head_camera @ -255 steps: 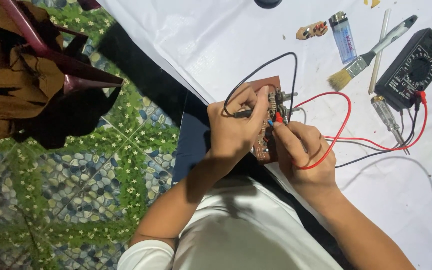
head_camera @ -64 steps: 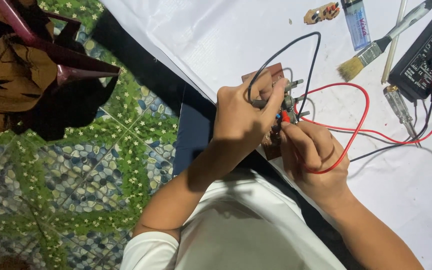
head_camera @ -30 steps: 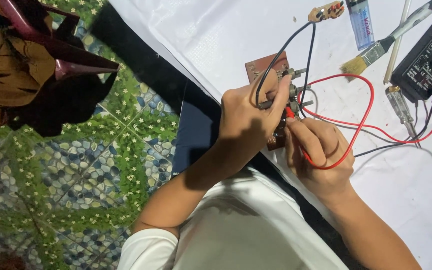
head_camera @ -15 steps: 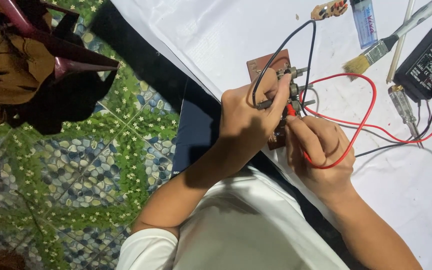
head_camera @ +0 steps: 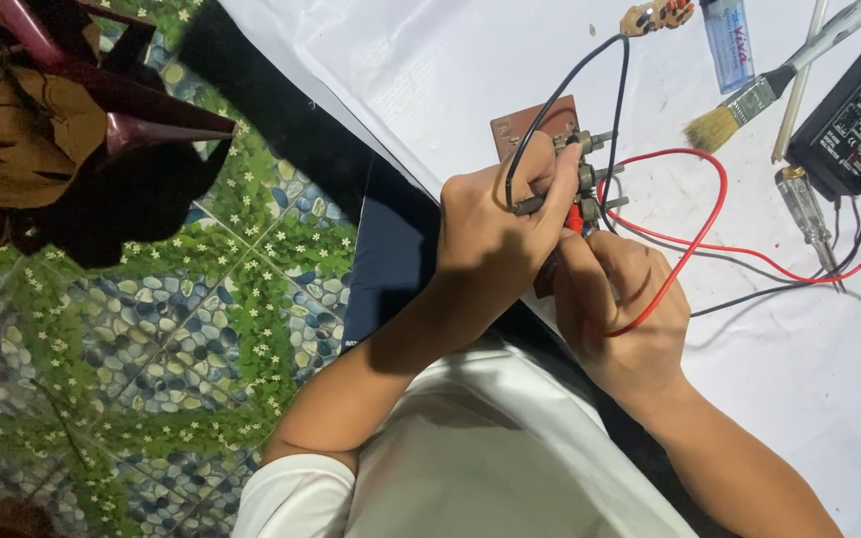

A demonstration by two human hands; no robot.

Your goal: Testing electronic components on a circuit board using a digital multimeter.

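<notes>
A brown circuit board (head_camera: 535, 125) with small metal-shafted parts along its right edge is worked on at the near edge of the white sheet (head_camera: 430, 70), under both hands. The left hand (head_camera: 495, 229) is closed around the black probe (head_camera: 530, 204), its tip pressed in among the parts; the right hand (head_camera: 620, 309) is curled shut on the red probe (head_camera: 575, 221), just beside the black one.

The two tips are held almost touching — a small slip could be enough to bridge neighbouring pins, or to slide a tip off its contact. The red lead (head_camera: 715, 214) is looped over the right hand and runs to the black meter (head_camera: 854, 110) at the far right; a snag is judged likely if that hand is drawn back sharply, and the meter could be tugged with it. The black lead (head_camera: 575, 85) arches up over the board and could be caught by a lifted finger.

Room is tight on the right: a screwdriver (head_camera: 807, 204), a brush (head_camera: 749, 100) and a blue lighter (head_camera: 727, 40) lie among the wires. To the left the sheet ends close by, over a dark blue edge (head_camera: 386, 259) and then patterned floor (head_camera: 201, 299) — the board lies near that drop. Open sheet is found only farther off, to the upper left.
</notes>
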